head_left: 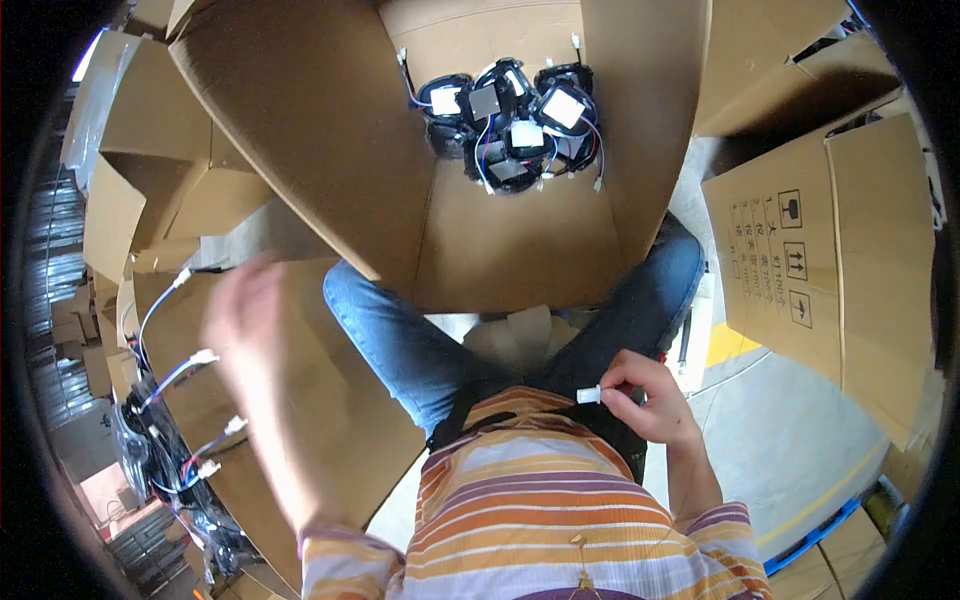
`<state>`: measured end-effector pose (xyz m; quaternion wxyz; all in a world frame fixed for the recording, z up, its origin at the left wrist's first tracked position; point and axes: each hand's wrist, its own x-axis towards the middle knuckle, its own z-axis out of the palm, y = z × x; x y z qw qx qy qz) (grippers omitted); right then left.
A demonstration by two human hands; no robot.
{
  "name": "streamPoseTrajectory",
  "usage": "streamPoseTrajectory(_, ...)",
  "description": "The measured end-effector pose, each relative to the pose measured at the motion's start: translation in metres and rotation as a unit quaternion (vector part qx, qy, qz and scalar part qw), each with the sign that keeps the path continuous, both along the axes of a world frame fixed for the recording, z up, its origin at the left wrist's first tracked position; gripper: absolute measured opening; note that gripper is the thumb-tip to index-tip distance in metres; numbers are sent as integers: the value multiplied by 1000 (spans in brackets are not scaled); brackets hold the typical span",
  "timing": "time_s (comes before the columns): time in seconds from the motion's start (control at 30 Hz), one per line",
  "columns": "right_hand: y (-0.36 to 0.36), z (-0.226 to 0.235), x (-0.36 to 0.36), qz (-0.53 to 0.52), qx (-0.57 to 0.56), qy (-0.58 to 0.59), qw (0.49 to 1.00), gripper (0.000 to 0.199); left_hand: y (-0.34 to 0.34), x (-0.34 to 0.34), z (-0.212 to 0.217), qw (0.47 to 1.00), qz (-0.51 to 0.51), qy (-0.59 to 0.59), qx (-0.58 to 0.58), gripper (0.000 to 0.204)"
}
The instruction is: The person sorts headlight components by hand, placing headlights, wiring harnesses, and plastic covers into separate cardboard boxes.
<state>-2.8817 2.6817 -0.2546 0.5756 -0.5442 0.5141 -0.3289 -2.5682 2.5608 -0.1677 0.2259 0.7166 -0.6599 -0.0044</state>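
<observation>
My right hand [652, 398] is above my lap, its thumb and fingers pinched on a small white plastic connector [589, 395]. To the left, my left hand [245, 310] is smeared by motion over a brown cardboard surface [330, 390], so its fingers cannot be made out. Beside it, several wire leads lie over that surface's left edge, ending in white plugs such as this white plug [204, 356]. They run from black glossy parts [150, 450], partly in clear wrapping, at the far left.
An open cardboard box [520, 265] stands between my knees. Inside, at its far end, black rounded units [510, 175] with pale labels and coloured wires are piled. More cardboard boxes stand at the left [165, 110] and the right [790, 230].
</observation>
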Motion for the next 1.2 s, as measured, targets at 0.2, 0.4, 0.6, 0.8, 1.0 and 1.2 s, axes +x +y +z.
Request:
streamPoseTrajectory(0.2, -13, 6, -13, -58, 85, 7, 995, 7, -147, -69, -203, 957, -169, -69, 225, 40)
streamPoseTrajectory(0.4, -32, -15, -18, -82, 198, 5, 977, 7, -223, -106, -316, 936, -89, -50, 336, 48)
streamPoseTrajectory(0.6, -53, -32, -19, -91, 211, 21, 973, 10, -247, -127, -360, 923, -47, -111, 366, 46)
streamPoseTrajectory(0.8, -57, -37, -16, -88, 239, 37, 966, 12, -247, -113, -397, 951, 1, -165, 260, 47)
streamPoseTrajectory(1.0, -58, -36, -11, -96, 250, 41, 963, 12, -254, -107, -405, 952, -72, -193, 224, 45)
streamPoseTrajectory(1.2, -61, -34, -8, -86, 251, 80, 961, 11, -254, -107, -368, 846, -49, 422, 322, 16)
